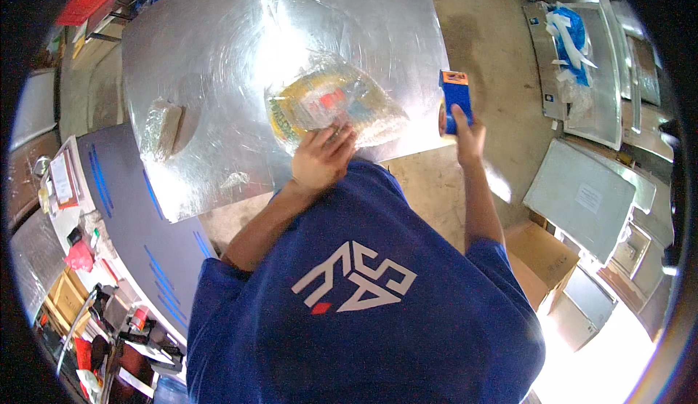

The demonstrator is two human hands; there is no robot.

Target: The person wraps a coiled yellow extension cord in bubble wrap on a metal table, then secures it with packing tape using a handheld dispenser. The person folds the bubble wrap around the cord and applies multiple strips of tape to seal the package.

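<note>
Right now the person's left hand [325,158] rests on a clear-wrapped bundle [313,106], yellow and red showing through, near the close edge of the shiny metal table [196,48]. Its fingers lie over the wrap; I can't tell whether they pinch any of it. Off the table's right side, the right hand [469,136] has its fingers closed around a blue tape dispenser [457,95], held upright. Toward the table's left lies a smaller wrapped block [161,129]; a cardboard box [534,258] sits lower right.
</note>
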